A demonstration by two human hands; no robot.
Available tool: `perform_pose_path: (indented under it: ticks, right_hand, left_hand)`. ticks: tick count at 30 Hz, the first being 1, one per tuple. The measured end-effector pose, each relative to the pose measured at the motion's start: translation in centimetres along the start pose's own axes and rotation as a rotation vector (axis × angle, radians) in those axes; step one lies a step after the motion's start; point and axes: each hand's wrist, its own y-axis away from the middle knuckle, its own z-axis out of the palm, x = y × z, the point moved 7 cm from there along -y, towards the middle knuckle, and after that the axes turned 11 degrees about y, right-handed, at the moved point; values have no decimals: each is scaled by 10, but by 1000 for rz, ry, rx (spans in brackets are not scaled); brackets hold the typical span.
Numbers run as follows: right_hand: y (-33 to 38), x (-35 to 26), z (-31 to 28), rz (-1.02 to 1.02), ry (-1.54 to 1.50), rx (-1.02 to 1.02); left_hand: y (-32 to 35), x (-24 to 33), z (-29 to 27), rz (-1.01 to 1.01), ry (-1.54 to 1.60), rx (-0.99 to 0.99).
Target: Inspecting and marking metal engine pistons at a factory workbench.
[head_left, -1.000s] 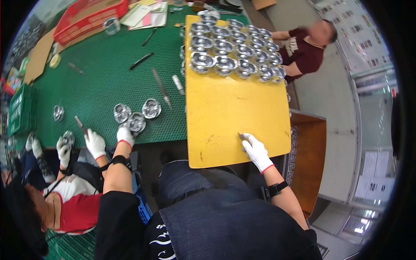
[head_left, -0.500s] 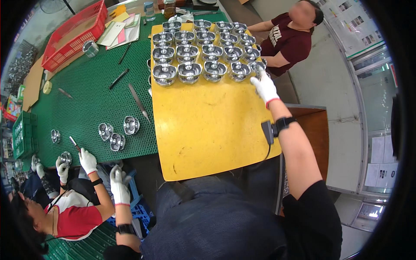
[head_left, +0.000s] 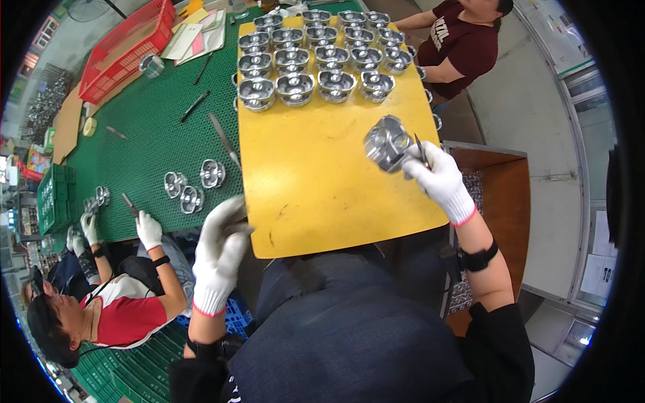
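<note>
My right hand [head_left: 440, 180], in a white knit glove, grips a shiny metal piston [head_left: 388, 142] by its edge, lifted above the right part of the yellow board [head_left: 322, 181]. A thin dark pointed tool [head_left: 422, 150] sticks up from the same hand; its lower part is hidden by the fingers. My gloved left hand [head_left: 220, 254] is empty, its fingers apart, by the board's left front edge. Several pistons [head_left: 295, 88] stand in rows over the far half of the board, and the nearest row ends short of the right side.
On the green mat [head_left: 148, 161] lie loose pistons [head_left: 191, 199], a flat metal blade [head_left: 224, 138] and a dark pen-like tool [head_left: 195, 107]. A red crate [head_left: 127, 50] stands far left. A co-worker's gloved hand [head_left: 148, 230] holds a tool. Another person [head_left: 460, 40] stands far right, beyond a brown box [head_left: 504, 221].
My right hand has taken the piston from the right end of the nearest row and brought it nearer. My left hand has risen forward to the board's edge. The view has shifted slightly.
</note>
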Motion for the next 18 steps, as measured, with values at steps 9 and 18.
perform_pose_path:
  ticks: [9, 18]
  right_hand:
    - [88, -148, 70, -677, -112, -393]
    - [114, -219, 90, -1177, 1029, 120]
  left_hand:
    - [-6, 42, 47, 33, 567, -246]
    - [29, 86, 1, 466, -471, -295]
